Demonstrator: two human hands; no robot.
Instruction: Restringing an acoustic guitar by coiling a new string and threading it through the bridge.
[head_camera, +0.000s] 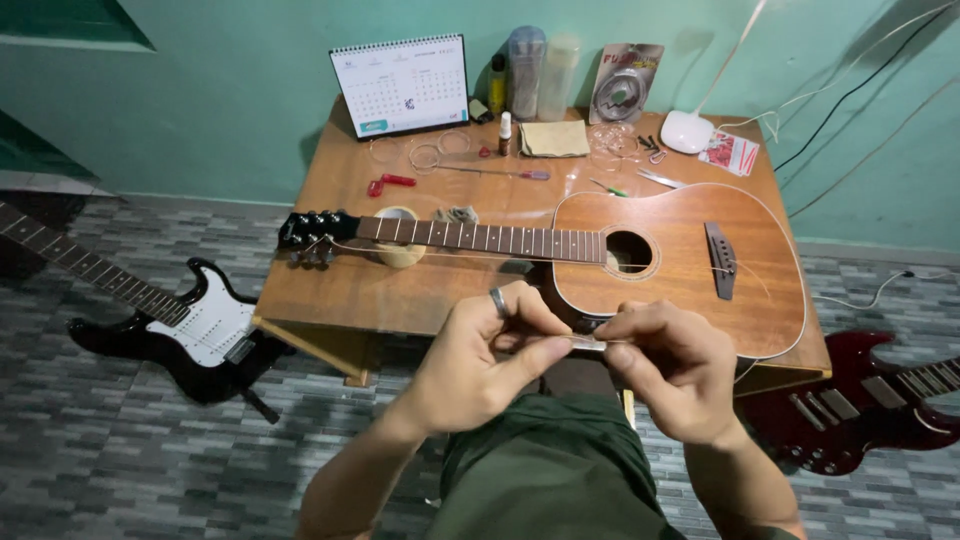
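Observation:
A brown acoustic guitar (690, 250) lies flat on the wooden table (330, 290), neck pointing left, headstock (315, 232) resting over a roll of tape (398, 250). In front of the table's near edge, my left hand (480, 360), with a ring on one finger, and my right hand (670, 365) pinch a small thin silvery piece (588, 343) between their fingertips. Thin loose strings run along the guitar's neck. What exactly the piece is I cannot tell.
At the table's back stand a desk calendar (402, 84), bottles (525, 72), a folded cloth (553, 138), a string packet (625, 82), red cutters (390, 183) and coiled strings (425, 155). A black electric guitar (190, 330) lies on the floor left, a dark red one (870, 400) right.

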